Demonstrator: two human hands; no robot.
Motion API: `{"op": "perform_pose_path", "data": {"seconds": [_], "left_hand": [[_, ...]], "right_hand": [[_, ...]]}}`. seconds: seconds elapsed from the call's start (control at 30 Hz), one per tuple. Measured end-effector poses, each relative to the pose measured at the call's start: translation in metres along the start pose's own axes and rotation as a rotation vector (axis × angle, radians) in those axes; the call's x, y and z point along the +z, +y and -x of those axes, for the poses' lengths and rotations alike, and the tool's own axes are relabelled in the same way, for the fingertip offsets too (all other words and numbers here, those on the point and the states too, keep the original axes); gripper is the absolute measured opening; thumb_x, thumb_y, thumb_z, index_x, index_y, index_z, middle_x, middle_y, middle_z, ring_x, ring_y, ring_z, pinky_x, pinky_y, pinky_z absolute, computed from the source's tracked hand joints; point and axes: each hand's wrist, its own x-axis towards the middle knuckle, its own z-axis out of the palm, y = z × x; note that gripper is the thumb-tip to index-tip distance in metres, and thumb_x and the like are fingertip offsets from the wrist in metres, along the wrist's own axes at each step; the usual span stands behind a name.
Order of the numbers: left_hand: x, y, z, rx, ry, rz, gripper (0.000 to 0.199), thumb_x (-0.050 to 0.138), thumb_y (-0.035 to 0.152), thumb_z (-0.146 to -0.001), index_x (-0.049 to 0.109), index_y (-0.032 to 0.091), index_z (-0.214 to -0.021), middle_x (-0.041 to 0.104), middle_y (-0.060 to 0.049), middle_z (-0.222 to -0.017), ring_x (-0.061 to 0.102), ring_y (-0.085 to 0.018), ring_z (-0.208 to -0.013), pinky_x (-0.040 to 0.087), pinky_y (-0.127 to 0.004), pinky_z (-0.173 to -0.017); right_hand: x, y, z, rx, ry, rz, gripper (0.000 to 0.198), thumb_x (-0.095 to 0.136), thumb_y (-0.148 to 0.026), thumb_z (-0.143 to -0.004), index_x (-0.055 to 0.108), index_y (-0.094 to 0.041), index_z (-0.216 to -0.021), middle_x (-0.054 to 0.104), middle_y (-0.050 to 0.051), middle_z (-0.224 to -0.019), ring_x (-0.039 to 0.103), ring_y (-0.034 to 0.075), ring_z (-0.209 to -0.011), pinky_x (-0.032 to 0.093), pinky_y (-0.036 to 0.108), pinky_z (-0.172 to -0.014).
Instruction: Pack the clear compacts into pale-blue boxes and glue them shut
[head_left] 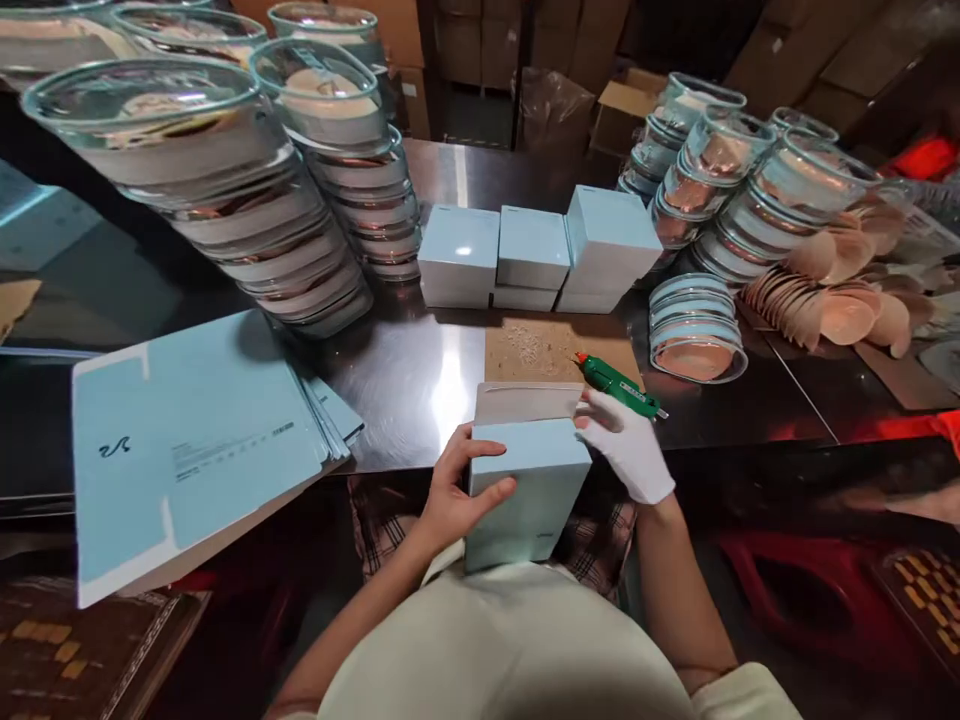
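A light blue cardboard box (529,500) stands in front of my body at the table's front edge, its pale top flap (528,402) raised at the far side. My bare left hand (469,487) grips the box's left side, with its thumb and fingers over the near and upper faces. On my right hand (626,440) there is a white glove; its fingertips close at the right end of the flap. Just beyond that hand lies a green glue gun (619,385) with an orange tip, on a brown cardboard sheet (517,345) marked with dried bits.
White boxes (532,245) stand grouped behind the cardboard. Tall stacks of glass containers (225,190) rise at left, with more glass stacks (720,180) at right. Flat blue box blanks (187,440) overhang the table's left front edge. Beige curved pieces (832,290) lie far right.
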Motion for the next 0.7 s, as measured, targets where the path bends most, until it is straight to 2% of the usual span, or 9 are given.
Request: {"op": "perform_pose_path", "data": {"seconds": [0.07, 0.13, 0.27, 0.33, 0.43, 0.5, 0.53, 0.6, 0.7], "left_hand": [[0.003, -0.003, 0.002, 0.016, 0.007, 0.006, 0.037, 0.081, 0.057, -0.09, 0.072, 0.022, -0.1, 0.061, -0.017, -0.143, 0.065, -0.034, -0.132, 0.056, -0.048, -0.104], [0.006, -0.007, 0.003, 0.009, 0.074, 0.048, 0.043, 0.079, 0.06, -0.09, 0.065, 0.025, -0.109, 0.059, -0.017, -0.146, 0.063, -0.035, -0.137, 0.055, -0.05, -0.106], [0.006, -0.014, 0.001, 0.024, 0.206, 0.197, 0.067, 0.08, 0.06, -0.09, 0.037, 0.041, -0.138, 0.066, -0.005, -0.12, 0.074, -0.026, -0.116, 0.06, -0.046, -0.098], [0.003, -0.015, 0.0, 0.053, 0.186, 0.171, 0.054, 0.081, 0.056, -0.09, 0.049, 0.037, -0.129, 0.064, -0.003, -0.115, 0.074, -0.026, -0.114, 0.059, -0.045, -0.097], [-0.002, -0.012, -0.002, 0.041, 0.133, 0.098, 0.034, 0.079, 0.055, -0.092, 0.064, 0.024, -0.095, 0.062, -0.006, -0.113, 0.07, -0.028, -0.117, 0.057, -0.046, -0.099], [-0.006, -0.008, -0.004, 0.0, 0.112, 0.084, 0.036, 0.08, 0.055, -0.092, 0.066, 0.022, -0.086, 0.062, -0.007, -0.112, 0.07, -0.028, -0.117, 0.057, -0.047, -0.099], [-0.009, -0.006, -0.005, -0.023, 0.111, 0.082, 0.035, 0.081, 0.054, -0.091, 0.067, 0.022, -0.086, 0.063, -0.007, -0.111, 0.07, -0.028, -0.116, 0.057, -0.046, -0.099], [-0.016, -0.002, -0.009, -0.041, 0.205, 0.088, 0.033, 0.084, 0.051, -0.089, 0.066, 0.023, -0.089, 0.065, -0.006, -0.113, 0.071, -0.027, -0.114, 0.057, -0.046, -0.1], [-0.028, -0.002, -0.014, -0.02, 0.585, 0.128, 0.028, 0.081, 0.048, -0.093, 0.062, 0.03, -0.105, 0.067, -0.001, -0.119, 0.069, -0.022, -0.118, 0.054, -0.042, -0.108]], "right_hand": [[0.025, -0.004, 0.002, -0.03, -0.176, -0.164, 0.066, 0.092, -0.064, -0.067, 0.08, -0.019, -0.114, 0.083, 0.008, -0.107, 0.077, 0.025, -0.095, 0.063, 0.038, -0.087], [0.035, -0.003, 0.003, -0.08, -0.22, -0.24, 0.064, 0.087, -0.071, -0.074, 0.08, -0.019, -0.111, 0.083, 0.008, -0.106, 0.078, 0.025, -0.098, 0.064, 0.038, -0.09], [0.02, -0.001, 0.01, -0.385, -0.514, -0.14, 0.075, 0.073, -0.087, -0.077, 0.081, -0.022, -0.113, 0.077, 0.015, -0.131, 0.073, 0.032, -0.124, 0.059, 0.049, -0.108], [0.013, -0.005, 0.013, -0.535, -0.567, -0.03, 0.057, 0.082, -0.07, -0.082, 0.08, -0.024, -0.116, 0.075, 0.014, -0.137, 0.073, 0.029, -0.126, 0.058, 0.048, -0.109], [0.015, -0.009, 0.013, -0.655, -0.516, 0.057, 0.021, 0.079, -0.038, -0.094, 0.08, -0.028, -0.113, 0.076, 0.01, -0.131, 0.075, 0.023, -0.12, 0.06, 0.043, -0.106], [0.018, -0.007, 0.013, -0.659, -0.503, 0.077, 0.015, 0.075, -0.037, -0.097, 0.08, -0.029, -0.109, 0.074, 0.01, -0.134, 0.072, 0.022, -0.124, 0.059, 0.045, -0.109], [0.02, -0.003, 0.014, -0.634, -0.478, 0.083, 0.019, 0.077, -0.042, -0.096, 0.08, -0.029, -0.109, 0.071, 0.01, -0.14, 0.07, 0.024, -0.129, 0.057, 0.046, -0.113], [0.021, 0.008, 0.021, -0.545, -0.319, 0.055, 0.046, 0.085, -0.059, -0.085, 0.077, -0.028, -0.118, 0.061, 0.012, -0.153, 0.065, 0.027, -0.136, 0.057, 0.047, -0.114], [0.024, 0.028, 0.043, -0.359, -0.055, -0.013, 0.083, 0.081, -0.085, -0.07, 0.071, -0.025, -0.127, 0.066, 0.014, -0.139, 0.074, 0.025, -0.11, 0.065, 0.039, -0.093]]}}
